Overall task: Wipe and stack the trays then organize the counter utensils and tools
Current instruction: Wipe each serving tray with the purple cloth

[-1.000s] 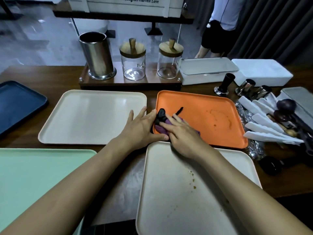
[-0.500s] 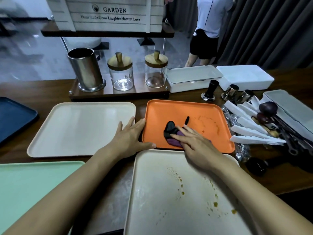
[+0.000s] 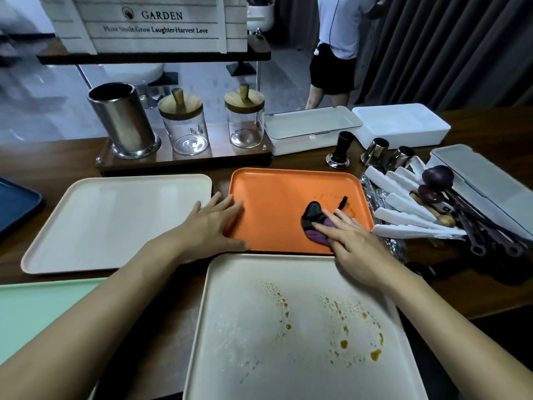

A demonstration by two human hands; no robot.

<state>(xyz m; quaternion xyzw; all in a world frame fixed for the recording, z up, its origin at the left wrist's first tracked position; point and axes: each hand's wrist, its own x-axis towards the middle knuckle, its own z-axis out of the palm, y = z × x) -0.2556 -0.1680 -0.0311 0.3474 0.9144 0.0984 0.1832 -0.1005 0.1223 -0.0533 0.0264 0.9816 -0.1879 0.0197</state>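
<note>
Fingers (image 3: 324, 230) of the right hand (image 3: 354, 249) lie straight and a little apart, pressing flat on a purple and black cloth (image 3: 313, 216) without curling round it. The cloth is on the right part of the orange tray (image 3: 274, 197), near its front rim. The left hand (image 3: 213, 226) also has straight, spread fingers. It rests on the left rim of the same tray, with the thumb along the front edge.

The cloth looks soft, limp and light, so it probably works better pushed under a flat palm than pinched. The trays look stiff, thin and smooth. They are likely light and may slide on the wooden counter (image 3: 57, 157), which would explain the steadying left hand. For stacking, the raised rim on two opposite sides seems the best place to hold.

Five trays are in view:
- one orange;
- two cream, of which the left one (image 3: 115, 220) looks clean and the near one (image 3: 259, 342) carries brown drops and streaks;
- one pale green (image 3: 34, 313);
- one dark blue (image 3: 17, 206), partly cut by the picture edge.

At the back stand one steel canister (image 3: 124, 119) and two glass jars (image 3: 184, 125) with wooden lids, which are fragile. On the right there are two white boxes (image 3: 311, 128), two small steel cups (image 3: 375, 151) and one black tamper (image 3: 340, 148). The white-handled utensils (image 3: 403, 217) overlap too much for an exact count.
</note>
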